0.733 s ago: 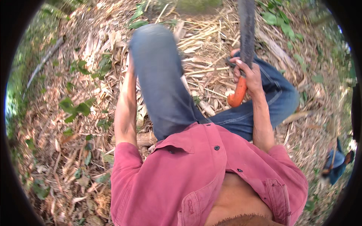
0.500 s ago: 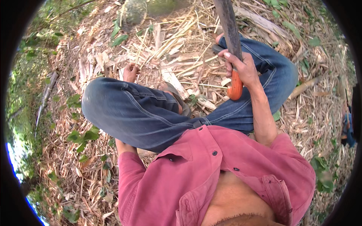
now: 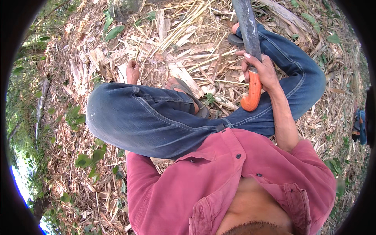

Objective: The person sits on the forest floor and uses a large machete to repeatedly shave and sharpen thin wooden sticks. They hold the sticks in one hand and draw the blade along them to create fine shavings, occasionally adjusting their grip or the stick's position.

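I sit on the ground with bent knees in blue jeans. My right hand [image 3: 261, 69] is closed around the orange handle [image 3: 252, 93] of a machete whose grey blade [image 3: 246, 21] points up and away from me. My left hand [image 3: 132, 71] reaches past my left knee [image 3: 117, 117] down into a litter of split bamboo strips [image 3: 184, 47]; its fingers are curled on thin strips, and the knee hides most of the arm. A sandalled foot [image 3: 187, 91] rests among the strips between my legs.
Dry bamboo husks, leaves and splinters cover the ground all around. Green plants [image 3: 88, 160] grow at the left. A thick stem base [image 3: 125, 8] stands at the top. A blue object [image 3: 360, 125] lies at the far right edge.
My view has swung, so the left knee now lies across the lower middle. The left hand has come out beyond the knee to the strips. The right hand keeps the machete upright.
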A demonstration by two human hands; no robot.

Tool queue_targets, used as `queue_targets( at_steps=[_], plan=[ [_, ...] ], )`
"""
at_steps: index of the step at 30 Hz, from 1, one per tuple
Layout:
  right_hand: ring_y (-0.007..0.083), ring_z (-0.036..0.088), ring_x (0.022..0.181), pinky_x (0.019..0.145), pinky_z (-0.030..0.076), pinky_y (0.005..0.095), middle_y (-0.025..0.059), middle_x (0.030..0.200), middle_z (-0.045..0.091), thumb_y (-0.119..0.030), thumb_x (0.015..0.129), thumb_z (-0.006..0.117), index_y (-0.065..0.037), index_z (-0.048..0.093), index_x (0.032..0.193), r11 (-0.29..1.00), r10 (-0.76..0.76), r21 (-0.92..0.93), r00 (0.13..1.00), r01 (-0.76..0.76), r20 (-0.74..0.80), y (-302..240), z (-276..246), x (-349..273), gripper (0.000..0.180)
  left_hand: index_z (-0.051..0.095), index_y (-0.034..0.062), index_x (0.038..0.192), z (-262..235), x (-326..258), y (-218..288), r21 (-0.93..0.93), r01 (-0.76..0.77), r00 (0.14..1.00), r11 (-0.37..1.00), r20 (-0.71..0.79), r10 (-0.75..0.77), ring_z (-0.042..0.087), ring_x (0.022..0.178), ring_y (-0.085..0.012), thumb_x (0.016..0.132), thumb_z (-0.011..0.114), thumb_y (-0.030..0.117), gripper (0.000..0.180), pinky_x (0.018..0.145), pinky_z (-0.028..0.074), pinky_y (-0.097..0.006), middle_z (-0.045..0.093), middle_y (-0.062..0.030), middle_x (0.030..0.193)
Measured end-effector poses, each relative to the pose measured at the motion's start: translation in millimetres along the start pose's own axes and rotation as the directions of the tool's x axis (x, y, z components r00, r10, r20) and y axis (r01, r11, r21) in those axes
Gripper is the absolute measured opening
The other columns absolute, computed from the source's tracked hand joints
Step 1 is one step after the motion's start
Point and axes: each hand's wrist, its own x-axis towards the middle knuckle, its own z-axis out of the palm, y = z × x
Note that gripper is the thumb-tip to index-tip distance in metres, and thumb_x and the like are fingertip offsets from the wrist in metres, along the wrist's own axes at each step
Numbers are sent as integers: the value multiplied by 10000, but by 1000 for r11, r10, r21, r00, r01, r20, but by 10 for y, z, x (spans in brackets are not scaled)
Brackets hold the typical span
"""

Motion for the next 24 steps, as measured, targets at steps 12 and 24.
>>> queue_targets(
  at_steps=[12,24],
  plan=[
    [93,532,511,479,430,232,24,652,547,-228,915,532,47,586,1130,998,70,0,997,-70,-24,93,78,213,354,684,123,972,354,30,43,530,-20,999,848,51,-8,635,820,-278,809,652,165,171,755,495,-381,676,-97,916],
    [100,544,517,495,456,249,23,633,549,-248,915,523,61,600,1084,998,-60,17,997,60,40,-8,76,141,360,479,136,1328,-584,781,811,406,-224,952,886,287,109,610,1008,-244,864,638,286,512,863,499,-381,624,-142,1125]
  ],
)
